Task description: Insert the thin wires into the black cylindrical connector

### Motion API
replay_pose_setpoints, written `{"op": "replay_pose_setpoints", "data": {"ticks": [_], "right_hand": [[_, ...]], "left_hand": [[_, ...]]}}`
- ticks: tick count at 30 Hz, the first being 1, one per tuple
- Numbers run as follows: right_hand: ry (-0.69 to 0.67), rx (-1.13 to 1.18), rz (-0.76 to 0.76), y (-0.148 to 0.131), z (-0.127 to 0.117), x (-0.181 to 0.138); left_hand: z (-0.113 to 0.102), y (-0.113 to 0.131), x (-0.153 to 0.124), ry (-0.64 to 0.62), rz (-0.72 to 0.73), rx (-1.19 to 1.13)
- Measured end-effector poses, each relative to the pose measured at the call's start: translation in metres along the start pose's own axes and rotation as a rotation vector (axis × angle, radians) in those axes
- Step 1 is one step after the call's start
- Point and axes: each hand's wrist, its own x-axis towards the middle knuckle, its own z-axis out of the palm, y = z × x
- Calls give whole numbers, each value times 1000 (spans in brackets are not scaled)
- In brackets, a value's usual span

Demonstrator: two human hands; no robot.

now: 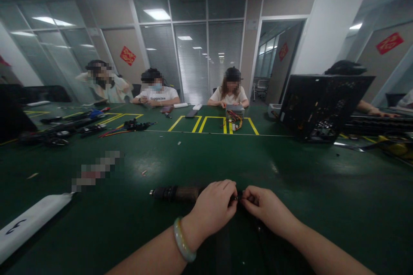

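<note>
A dark, barrel-shaped electric screwdriver [185, 193] lies across the green table in front of me, its shiny metal tip towards the left. My left hand [215, 200] wraps over its right end from above, fingers closed, with a pale green bangle on the wrist. Close beside it, my right hand [264, 204] has thumb and fingers pinched together at the tool's rear end. Whatever sits between those fingertips is small, dark and mostly hidden. Below my right hand a black cable [260, 227] runs down towards the table's near edge.
A white power strip-like bar [32, 219] marked "3" lies at left. Bundled cables [129, 126] sit farther back. A black computer case [322, 107] stands at right, and a power supply [235, 111] with coloured wires is across the table. Several people sit on the far side.
</note>
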Motion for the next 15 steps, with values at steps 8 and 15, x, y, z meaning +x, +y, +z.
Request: {"op": "replay_pose_setpoints", "data": {"ticks": [8, 15], "right_hand": [[25, -42, -19, -4, -1, 0], [9, -25, -9, -2, 0, -1]], "left_hand": [[0, 1, 1, -4, 26, 19], [-1, 2, 1, -2, 43, 13]]}}
